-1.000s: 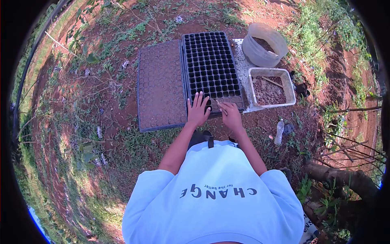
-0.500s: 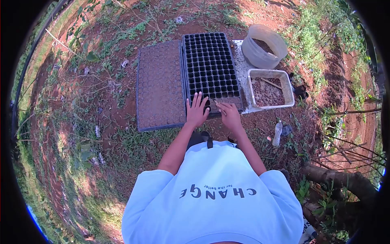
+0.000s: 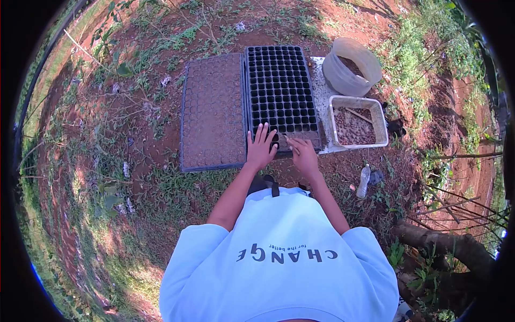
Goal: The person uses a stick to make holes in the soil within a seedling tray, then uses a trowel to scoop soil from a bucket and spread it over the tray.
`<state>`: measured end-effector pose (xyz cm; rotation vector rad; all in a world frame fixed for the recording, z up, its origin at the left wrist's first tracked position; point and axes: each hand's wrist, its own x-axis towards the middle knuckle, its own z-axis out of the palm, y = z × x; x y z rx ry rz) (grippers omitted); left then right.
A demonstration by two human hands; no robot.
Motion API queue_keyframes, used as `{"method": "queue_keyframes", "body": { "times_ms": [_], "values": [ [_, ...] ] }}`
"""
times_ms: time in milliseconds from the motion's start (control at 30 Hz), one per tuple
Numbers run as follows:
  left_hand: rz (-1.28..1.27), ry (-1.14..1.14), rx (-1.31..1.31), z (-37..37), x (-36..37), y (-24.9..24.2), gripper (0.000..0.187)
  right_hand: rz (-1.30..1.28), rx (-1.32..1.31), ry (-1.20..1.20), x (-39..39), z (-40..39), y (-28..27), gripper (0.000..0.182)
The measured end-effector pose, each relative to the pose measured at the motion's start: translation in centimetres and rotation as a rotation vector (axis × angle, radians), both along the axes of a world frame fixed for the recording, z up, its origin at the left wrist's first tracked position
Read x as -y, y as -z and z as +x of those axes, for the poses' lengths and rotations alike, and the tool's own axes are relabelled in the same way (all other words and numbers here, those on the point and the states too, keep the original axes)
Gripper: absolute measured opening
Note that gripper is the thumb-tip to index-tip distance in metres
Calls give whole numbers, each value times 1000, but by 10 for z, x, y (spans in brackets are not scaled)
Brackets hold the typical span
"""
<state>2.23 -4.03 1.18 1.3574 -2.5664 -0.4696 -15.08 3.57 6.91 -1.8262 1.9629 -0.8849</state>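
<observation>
A black seedling tray (image 3: 279, 86) lies in front of me, most of its cells dark and hollow; soil fills part of the rows at its near end. My left hand (image 3: 262, 152) rests on the tray's near left corner with fingers spread. Over the soil-filled cells, my right hand (image 3: 304, 158) is closed on a thin, light stick (image 3: 287, 138), partly hidden by the fingers. Left of this tray, touching or nearly so, is a second seedling tray (image 3: 212, 112) covered with brown soil.
Right of the trays, a white board (image 3: 317, 80) carries a round translucent tub (image 3: 343, 75) and a rectangular white basin (image 3: 335, 123) holding brown granular material and a flat stick (image 3: 360, 115). A plastic bottle (image 3: 363, 181) lies nearer. Thick branches (image 3: 440, 239) stand at right.
The view has shifted slightly. My left hand stays spread on the tray corner, while my right hand, still holding the stick, has tilted a little over the near cells.
</observation>
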Motion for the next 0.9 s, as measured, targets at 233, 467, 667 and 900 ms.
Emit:
{"method": "queue_keyframes", "body": {
  "times_ms": [233,467,667,900],
  "values": [
    [6,2,6,0,0,-2,58,-22,-17,-10,-2,-1,3,32],
    [35,-6,-9,-1,0,-2,57,-7,-11,-3,-3,0,3,32],
    [26,-8,-11,0,0,-2,57,19,4,-11,-4,-1,4,33],
    [31,-5,-6,0,0,-4,57,-3,2,-10,-3,-1,5,31]
  ]
}}
